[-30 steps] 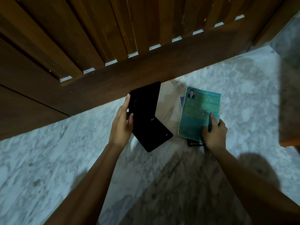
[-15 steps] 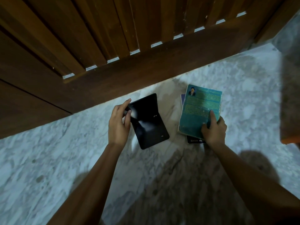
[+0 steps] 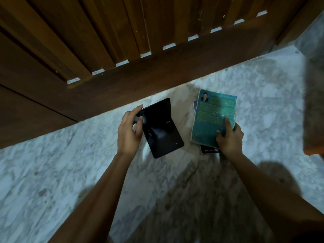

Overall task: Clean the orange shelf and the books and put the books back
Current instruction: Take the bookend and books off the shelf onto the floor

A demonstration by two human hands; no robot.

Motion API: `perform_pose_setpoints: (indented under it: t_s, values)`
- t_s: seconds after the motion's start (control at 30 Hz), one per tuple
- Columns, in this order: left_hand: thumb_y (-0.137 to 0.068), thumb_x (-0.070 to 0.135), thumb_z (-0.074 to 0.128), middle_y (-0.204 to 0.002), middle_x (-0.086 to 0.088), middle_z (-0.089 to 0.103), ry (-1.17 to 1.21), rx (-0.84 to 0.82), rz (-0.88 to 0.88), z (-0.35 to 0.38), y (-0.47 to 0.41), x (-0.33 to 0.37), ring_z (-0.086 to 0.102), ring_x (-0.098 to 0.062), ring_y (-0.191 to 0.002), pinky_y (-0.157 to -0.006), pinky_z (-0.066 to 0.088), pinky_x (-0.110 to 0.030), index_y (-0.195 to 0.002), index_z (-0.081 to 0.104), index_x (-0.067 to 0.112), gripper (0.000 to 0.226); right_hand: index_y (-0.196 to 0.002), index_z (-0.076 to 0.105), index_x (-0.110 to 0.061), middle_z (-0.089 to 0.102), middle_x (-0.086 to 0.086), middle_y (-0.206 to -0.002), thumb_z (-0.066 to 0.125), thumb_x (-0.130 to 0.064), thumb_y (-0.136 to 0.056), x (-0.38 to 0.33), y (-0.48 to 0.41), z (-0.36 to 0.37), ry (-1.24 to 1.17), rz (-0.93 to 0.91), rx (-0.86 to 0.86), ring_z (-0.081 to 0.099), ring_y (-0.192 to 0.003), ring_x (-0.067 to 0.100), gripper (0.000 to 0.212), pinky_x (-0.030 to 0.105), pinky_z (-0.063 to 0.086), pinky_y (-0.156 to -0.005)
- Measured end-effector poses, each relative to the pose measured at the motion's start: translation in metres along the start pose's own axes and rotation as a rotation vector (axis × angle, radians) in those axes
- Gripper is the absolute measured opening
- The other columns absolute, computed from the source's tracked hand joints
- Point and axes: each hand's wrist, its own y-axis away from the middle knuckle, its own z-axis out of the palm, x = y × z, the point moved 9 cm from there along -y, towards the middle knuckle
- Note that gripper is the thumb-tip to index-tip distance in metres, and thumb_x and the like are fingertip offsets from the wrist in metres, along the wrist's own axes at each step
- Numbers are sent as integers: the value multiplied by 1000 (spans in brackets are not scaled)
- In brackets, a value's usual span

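Your left hand [image 3: 129, 130], at frame centre, curls its fingers and thumb round the upper left edge of a glossy black L-bent panel [image 3: 163, 132] over the white-grey marble floor [image 3: 52, 172]. Your right hand [image 3: 229, 139], right of centre, grips a worn teal paperback book [image 3: 210, 120], thumb on the cover and fingers round its right edge. This book lies on a dark book with white lettering [image 3: 207, 151]. A blurred orange-edged shelf board [image 3: 313, 151] sits at the right edge of the frame.
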Motion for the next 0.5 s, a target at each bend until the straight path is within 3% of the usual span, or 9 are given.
perform_pose_setpoints:
  t_s: [0.2, 0.3, 0.4, 0.5]
  values:
    - [-97, 10, 50, -107, 4, 57, -32, -34, 15, -1, -4, 1, 55, -11, -98, -85, 48, -16, -126, 56, 17, 31, -145, 29, -13, 38, 29, -132, 55, -21, -90, -1, 2, -2, 0, -15, -3, 38, -119, 46, 62, 52, 43, -96]
    - [-96, 6, 51, -113, -2, 59, -60, -52, 49, -3, -5, 6, 53, -5, -102, -90, 42, -11, -124, 57, 12, 29, -146, 28, -12, 37, 29, -131, 54, -21, -91, -3, 3, -2, 9, 0, -27, 37, -119, 47, 62, 52, 43, -97]
    - [-93, 0, 53, -117, -5, 59, -80, -116, -1, -5, -3, 13, 49, 2, -106, -92, 33, -2, -125, 56, 10, 34, -146, 27, -13, 37, 27, -130, 56, -20, -90, -5, 3, -3, 34, 80, -141, 34, -122, 43, 63, 48, 39, -101]
    - [-95, 11, 52, -124, -3, 56, -169, -175, -85, -16, -3, 26, 47, 1, -109, -87, 29, 5, -129, 54, 15, 34, -135, 42, -10, 43, 27, -128, 56, -18, -91, -17, 11, -16, 66, 137, -279, 39, -121, 42, 47, 44, 35, -103]
